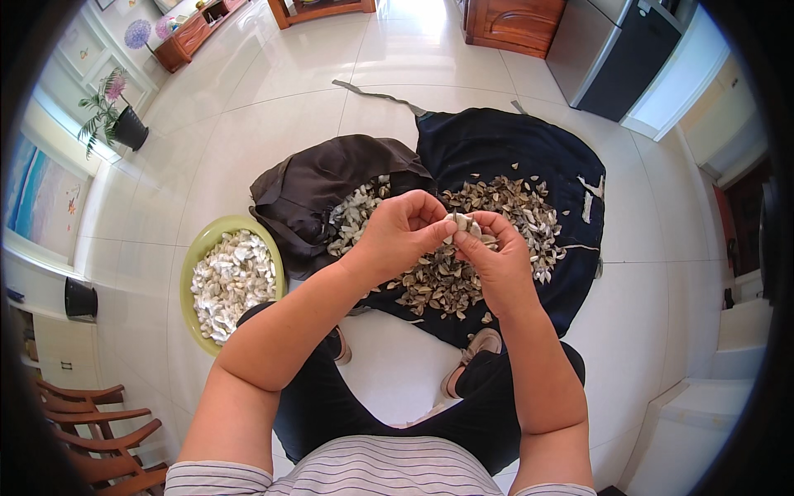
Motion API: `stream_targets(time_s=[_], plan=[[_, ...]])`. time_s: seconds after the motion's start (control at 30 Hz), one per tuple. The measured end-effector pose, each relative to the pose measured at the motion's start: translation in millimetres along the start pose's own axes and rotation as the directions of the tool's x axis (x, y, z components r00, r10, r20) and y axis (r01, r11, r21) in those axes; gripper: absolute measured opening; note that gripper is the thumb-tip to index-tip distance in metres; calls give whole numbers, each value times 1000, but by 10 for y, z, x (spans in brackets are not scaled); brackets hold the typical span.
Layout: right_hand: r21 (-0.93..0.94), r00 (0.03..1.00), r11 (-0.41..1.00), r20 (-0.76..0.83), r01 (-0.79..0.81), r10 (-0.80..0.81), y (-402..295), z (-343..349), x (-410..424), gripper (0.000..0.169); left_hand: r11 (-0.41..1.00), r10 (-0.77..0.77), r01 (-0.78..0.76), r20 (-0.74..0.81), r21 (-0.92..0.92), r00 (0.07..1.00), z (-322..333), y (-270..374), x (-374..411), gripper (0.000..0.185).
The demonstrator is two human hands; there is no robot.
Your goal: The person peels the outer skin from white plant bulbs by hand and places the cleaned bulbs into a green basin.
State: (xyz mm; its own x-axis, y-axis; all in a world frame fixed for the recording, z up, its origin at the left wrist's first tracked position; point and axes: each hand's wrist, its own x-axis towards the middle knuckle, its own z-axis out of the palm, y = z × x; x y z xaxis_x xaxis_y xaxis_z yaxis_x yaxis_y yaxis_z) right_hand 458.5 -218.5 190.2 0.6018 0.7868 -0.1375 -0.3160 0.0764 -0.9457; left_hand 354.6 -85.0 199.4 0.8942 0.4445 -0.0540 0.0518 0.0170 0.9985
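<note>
Both hands meet over a dark navy cloth (496, 139) spread on the floor. Between thumb and fingers, my left hand (397, 235) pinches one side of an opened cotton boll (464, 222). The thumb and fingers of my right hand (499, 257) grip its other side. White fibre shows among the boll's brown husk points. Beneath and beyond my hands lies a heap of brown, split husks (443, 285). To the left, a dark brown cloth sack (338, 158) lies with pale, unhusked-looking bolls (356, 214) at its mouth, partly hidden by my left hand.
A green plastic basin (188, 273) full of white cotton (232, 279) stands by my left knee. My shoes (481, 347) rest at the cloth's near edge. Wooden chairs (105, 421) are at lower left, a potted plant (128, 127) farther off, and a refrigerator (620, 56) at upper right.
</note>
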Motion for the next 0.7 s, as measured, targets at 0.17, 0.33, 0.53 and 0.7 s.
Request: stream_targets(time_s=[0.17,0.33,0.53,0.7], plan=[[10,999,1000,-32,-16,16,11,-5,6,24,1000,-9,8,-2,-23,1000,-6,8,-8,20],[41,999,999,-38,-31,32,31,-23,21,24,999,-28,28,6,-33,1000,-9,7,-12,20],[89,998,995,-34,-53,56,4,-18,18,25,930,-183,185,36,-319,983,12,54,-15,21],[105,998,992,-4,-67,68,1,-2,4,25,978,-165,174,88,-117,982,32,32,-32,18]])
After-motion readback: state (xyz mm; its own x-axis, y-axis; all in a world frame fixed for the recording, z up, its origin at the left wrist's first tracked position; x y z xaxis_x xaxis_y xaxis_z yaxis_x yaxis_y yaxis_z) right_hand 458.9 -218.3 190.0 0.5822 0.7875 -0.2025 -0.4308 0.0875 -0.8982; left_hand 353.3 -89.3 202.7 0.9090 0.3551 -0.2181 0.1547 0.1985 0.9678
